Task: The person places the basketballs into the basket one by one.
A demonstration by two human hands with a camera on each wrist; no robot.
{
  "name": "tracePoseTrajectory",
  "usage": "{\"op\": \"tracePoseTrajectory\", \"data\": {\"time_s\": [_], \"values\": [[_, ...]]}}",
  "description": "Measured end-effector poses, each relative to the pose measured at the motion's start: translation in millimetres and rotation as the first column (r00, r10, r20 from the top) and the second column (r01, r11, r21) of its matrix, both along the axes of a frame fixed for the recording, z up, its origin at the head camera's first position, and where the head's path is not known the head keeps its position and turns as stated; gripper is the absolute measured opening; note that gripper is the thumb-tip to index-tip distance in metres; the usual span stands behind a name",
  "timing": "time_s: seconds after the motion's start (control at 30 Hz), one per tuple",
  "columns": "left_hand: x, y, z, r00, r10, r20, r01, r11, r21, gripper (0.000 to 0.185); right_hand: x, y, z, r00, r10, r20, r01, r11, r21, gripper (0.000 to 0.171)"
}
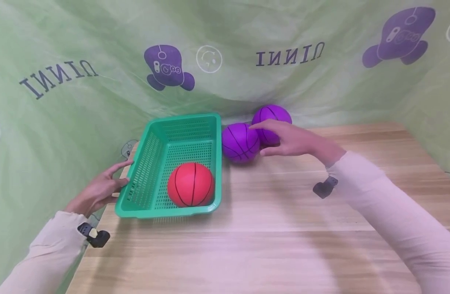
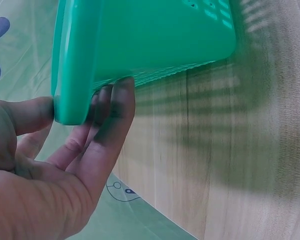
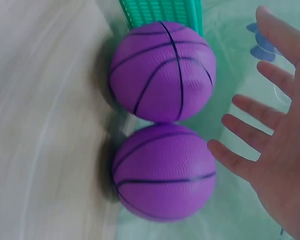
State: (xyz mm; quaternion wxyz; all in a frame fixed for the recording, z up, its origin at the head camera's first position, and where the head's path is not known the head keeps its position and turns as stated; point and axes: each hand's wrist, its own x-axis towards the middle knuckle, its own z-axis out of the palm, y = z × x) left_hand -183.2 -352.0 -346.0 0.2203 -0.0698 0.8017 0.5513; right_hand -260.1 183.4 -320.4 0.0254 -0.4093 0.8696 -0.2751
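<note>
At the centre of the frame, on a wooden bench (image 1: 269,228) backed by a green printed sheet (image 1: 81,102), a green basket (image 1: 184,126) holds a red ball (image 1: 190,184). Just right of its far corner, two purple balls (image 1: 240,143) touch each other. The right hand (image 1: 287,139), the nearer grip, hovers over them, fingers spread and holding nothing, the balls lying under and left of its palm. At lower left, the left hand (image 1: 100,190) pinches the basket's near-left rim; nothing blocks the way.

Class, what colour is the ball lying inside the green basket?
Red with black lines: the ball in the basket, best seen in the head view.
</note>
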Motion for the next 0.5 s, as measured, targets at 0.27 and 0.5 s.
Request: {"op": "tracePoseTrajectory", "data": {"time_s": [0.27,0.5], "values": [[2.1,-0.4,-0.7,1.0,0.005,0.015,-0.006,1.0,0.017,0.07,-7.4,24.3,11.7,0.995,-0.079,0.052,0.08,0.997,-0.008,0.075],[0.7,-0.9,0.8,1.0,0.009,0.015,-0.009,1.0,0.016,0.07,-6.8,42.0,18.8,0.988,-0.132,0.084,0.136,0.99,-0.041,0.077]]}}
